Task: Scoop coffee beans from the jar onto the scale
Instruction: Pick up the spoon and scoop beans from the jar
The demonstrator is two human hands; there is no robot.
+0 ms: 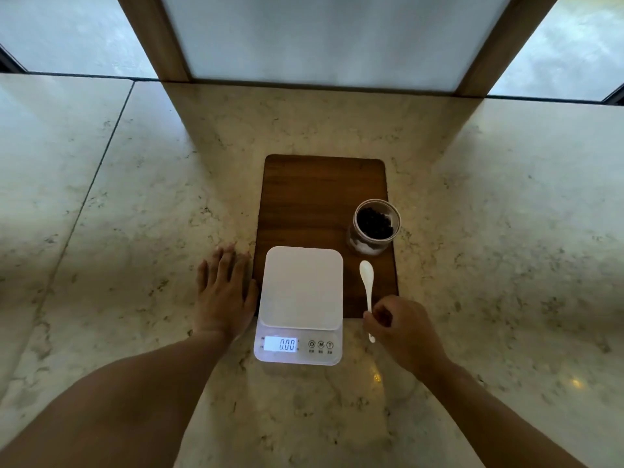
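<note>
A white digital scale (pixel 300 288) sits at the near end of a dark wooden board (pixel 314 201); its lit display reads 0.00 and its platform is bare. An open glass jar (pixel 374 228) with dark coffee beans stands on the board's right edge, behind the scale. A white spoon (pixel 366 278) lies to the right of the scale, bowl pointing toward the jar. My right hand (pixel 401 329) is closed around the spoon's handle. My left hand (pixel 224 292) rests flat on the counter, fingers spread, just left of the scale.
The marble counter (pixel 135 197) stretches wide on both sides, with a seam running down its left part. Frosted window panes in wooden frames (pixel 158 38) rise behind the counter's far edge.
</note>
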